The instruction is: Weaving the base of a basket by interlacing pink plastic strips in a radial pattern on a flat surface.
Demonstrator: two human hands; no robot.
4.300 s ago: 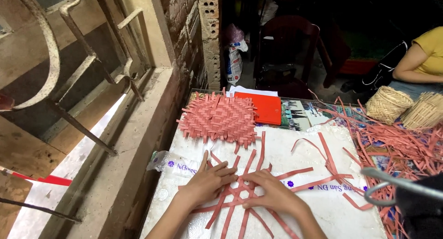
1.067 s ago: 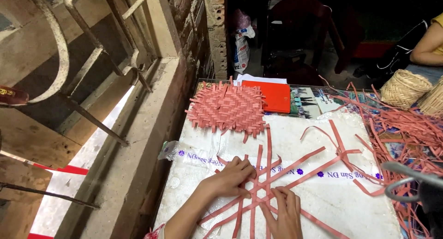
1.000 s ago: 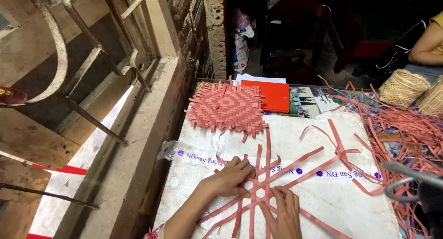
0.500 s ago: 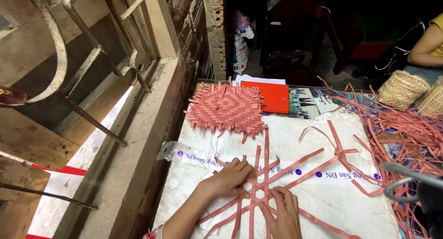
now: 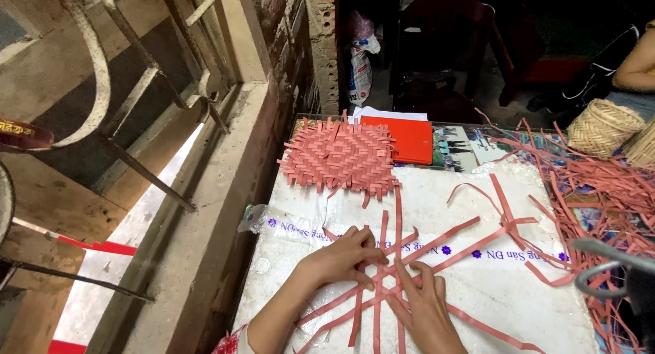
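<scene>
Head view: crossed pink strips [image 5: 402, 272] are pressed flat on the white worktop [image 5: 505, 306] between the left hand [image 5: 341, 258] and right hand [image 5: 426, 309], fingers spread, nothing gripped. A woven pink mat [image 5: 340, 156] lies beyond them.

bare white sheet [image 5: 477, 292] right, woven mat [image 5: 339, 156] ahead, strip heap [image 5: 604, 197] far right

Salmon-pink strips [image 5: 409, 272] crossed in star pattern on white sheet [image 5: 477, 306] with blue print and purple flower marks. Woven mat [image 5: 341, 156] same pink, checker weave. Red folder [image 5: 409, 139] behind it. Loose pink strip heap [image 5: 607, 197] at right. Tan wicker baskets [image 5: 604, 127]. Brown brick wall [image 5: 286, 26].
</scene>
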